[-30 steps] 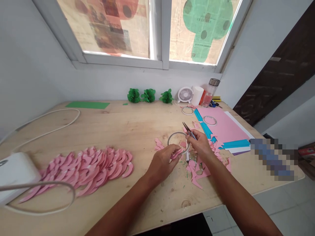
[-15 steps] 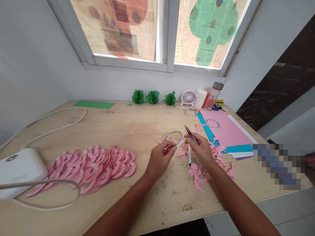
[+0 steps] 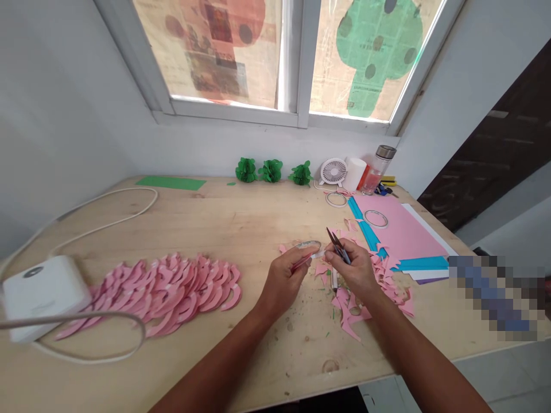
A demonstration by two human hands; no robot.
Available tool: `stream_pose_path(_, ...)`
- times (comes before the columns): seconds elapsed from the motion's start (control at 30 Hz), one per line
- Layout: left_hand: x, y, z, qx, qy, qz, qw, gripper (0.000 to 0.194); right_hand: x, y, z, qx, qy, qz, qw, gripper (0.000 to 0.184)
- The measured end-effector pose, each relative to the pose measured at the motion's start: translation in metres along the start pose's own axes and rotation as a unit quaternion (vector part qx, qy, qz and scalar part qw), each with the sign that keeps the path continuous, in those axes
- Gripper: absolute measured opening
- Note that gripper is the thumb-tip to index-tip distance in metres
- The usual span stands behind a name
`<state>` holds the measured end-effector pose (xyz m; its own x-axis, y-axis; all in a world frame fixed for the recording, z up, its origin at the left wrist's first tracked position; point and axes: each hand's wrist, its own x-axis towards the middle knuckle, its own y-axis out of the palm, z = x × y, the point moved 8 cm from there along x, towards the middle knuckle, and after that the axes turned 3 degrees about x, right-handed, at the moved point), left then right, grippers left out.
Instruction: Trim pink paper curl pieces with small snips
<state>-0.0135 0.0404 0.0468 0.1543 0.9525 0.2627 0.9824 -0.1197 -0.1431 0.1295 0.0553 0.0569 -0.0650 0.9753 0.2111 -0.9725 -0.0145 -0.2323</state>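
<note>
Scissors (image 3: 338,246) in the right hand (image 3: 353,268), pink paper (image 3: 301,261) in the left hand (image 3: 280,276)

The left hand's fingers are closed, pinching the pink paper between thumb and forefinger. The right hand's fingers are curled around the scissors, whose blades point up and away, slightly apart; its thumb and forefinger come close to the left hand's. A pale strip (image 3: 318,254) spans the small gap between the hands. A tape ring (image 3: 309,244) shows just beyond the left hand, partly hidden by it; whether the fingers grip it, I cannot tell.

Below the right hand, a pen (image 3: 334,280) lies on the worktop (image 3: 258,212) among pink scraps (image 3: 344,307), which spread to the right past the wrist. Tiny green bits are sprinkled nearby.

To the left of the hands lies a wide heap of curved pink pieces (image 3: 172,292), overlapping in rows. Its far left end is near a white box (image 3: 45,292), with a pale cable (image 3: 116,222) looping behind.

On the right, pink, blue, white and purple sheets (image 3: 404,229) overlap, a second ring (image 3: 376,218) on the pink one. A third ring (image 3: 336,199) lies near their far left corner.

Along the wall stand three green paper shapes (image 3: 271,171), a small fan (image 3: 334,171), a white cylinder (image 3: 354,174) and a steel-capped bottle (image 3: 377,171). A green strip (image 3: 171,183) lies flat at the far left.
</note>
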Motion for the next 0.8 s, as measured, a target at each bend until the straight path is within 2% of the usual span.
stream_pose_path(0.17, 0.000, -0.006, -0.002, -0.005, 0.006, -0.024, 1.000, 0.021, -0.001, -0.003, 0.001, -0.015, -0.030, -0.027, 0.999, 0.013)
stream_pose_path(0.37, 0.003, -0.016, 0.016, -0.038, -0.062, -0.061, 0.996, 0.021, 0.001, -0.017, 0.000, -0.006, -0.042, -0.098, 0.994, 0.022)
stream_pose_path(0.57, 0.005, -0.021, 0.025, -0.071, -0.105, -0.099, 0.987, 0.026, 0.004, -0.003, -0.002, 0.006, -0.015, -0.002, 1.000, 0.034)
stream_pose_path(0.67, 0.004, -0.023, 0.027, -0.104, -0.114, -0.118, 0.981, 0.029, 0.004, 0.003, -0.009, 0.010, 0.003, 0.014, 1.000, 0.039)
stream_pose_path(0.8, 0.002, -0.025, 0.028, -0.132, -0.119, -0.134, 0.975, 0.029, 0.005, 0.010, -0.020, 0.002, 0.030, 0.030, 0.999, 0.037)
